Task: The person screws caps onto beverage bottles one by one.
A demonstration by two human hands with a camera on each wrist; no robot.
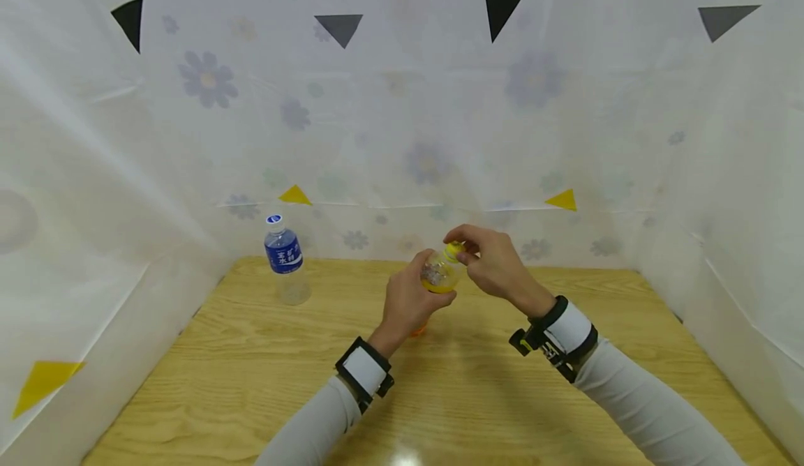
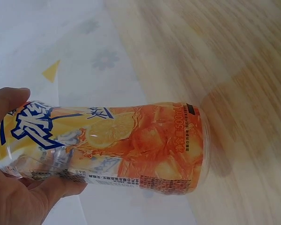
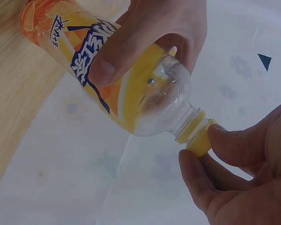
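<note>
- The cap [image 3: 202,142] of the orange bottle [image 2: 136,147] appears to be the part being worked: the step in hand is judged to be a turning of it at the mouth, though whether it is being loosened or tightened cannot be told.
- The orange bottle is held tilted over the worktop [image 1: 251,382], in front of the person, with its neck toward the right hand [image 1: 496,264]; whether its base is touching the wood cannot be made out.
- Its upper body is wrapped by the left hand [image 1: 411,295], the fingers curled round the label and the thumb set on the near side.
- The cap is pinched by the right hand, its fingers [image 3: 196,180] parted only by the cap's width.
- Between the cap and the yellow ring [image 3: 192,126] on the neck, a strip of clear plastic is seen, so the cap is probably not fully seated.
- For the next move, a steady left grip and a further twist along the neck's line would seem to be called for.
- The blue bottle [image 1: 285,257] is stood capped at the worktop's far left, untouched.
</note>
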